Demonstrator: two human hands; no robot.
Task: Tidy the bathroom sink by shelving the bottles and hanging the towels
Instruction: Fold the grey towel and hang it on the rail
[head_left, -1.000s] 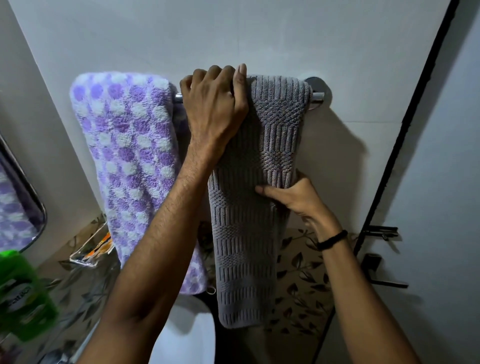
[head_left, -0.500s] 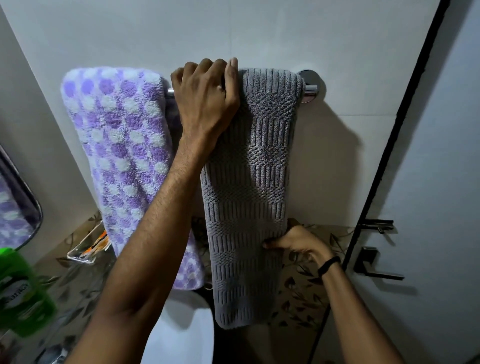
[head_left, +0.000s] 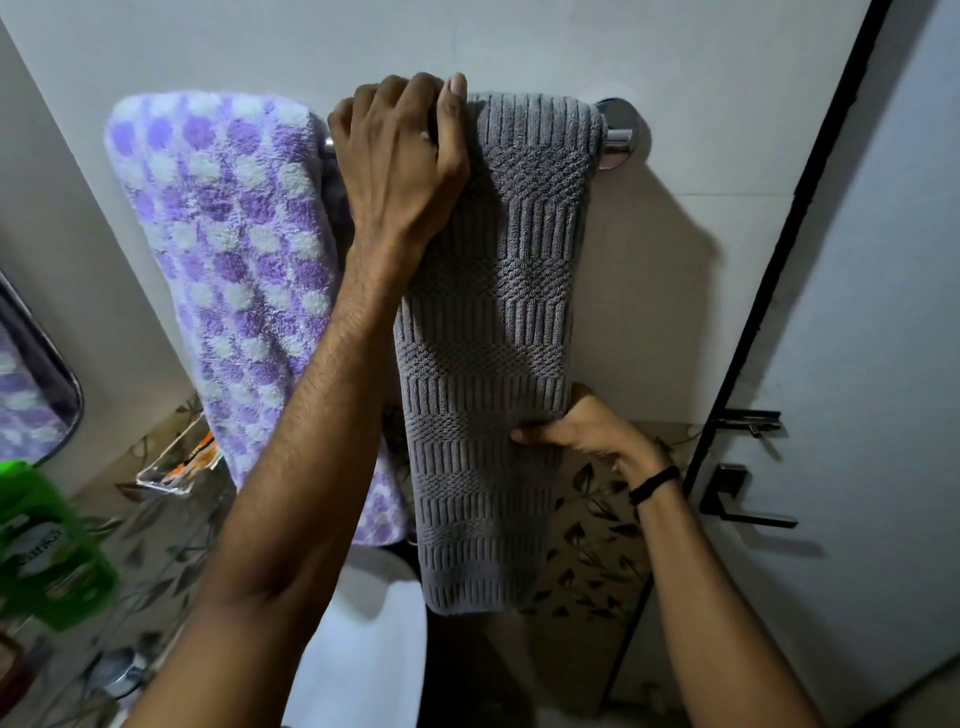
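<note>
A grey ribbed towel (head_left: 493, 322) hangs folded over the chrome towel bar (head_left: 615, 139) on the white wall. My left hand (head_left: 400, 156) is clamped over the bar at the towel's top left edge, fingers curled behind it. My right hand (head_left: 582, 431) pinches the towel's right edge about two thirds of the way down. A purple and white dotted towel (head_left: 228, 249) hangs on the same bar to the left, touching my left wrist. A green bottle (head_left: 47, 540) shows blurred at the lower left.
A door (head_left: 857, 312) with a black handle (head_left: 737, 499) and latch stands at the right. A clear wall shelf (head_left: 176, 462) with small items sits below the purple towel. A mirror edge (head_left: 41, 384) is at far left. A white toilet lid (head_left: 363, 639) lies below.
My right hand slid down the grey towel's right edge from mid-height to lower down. My left hand stayed on the bar. The view shifted slightly.
</note>
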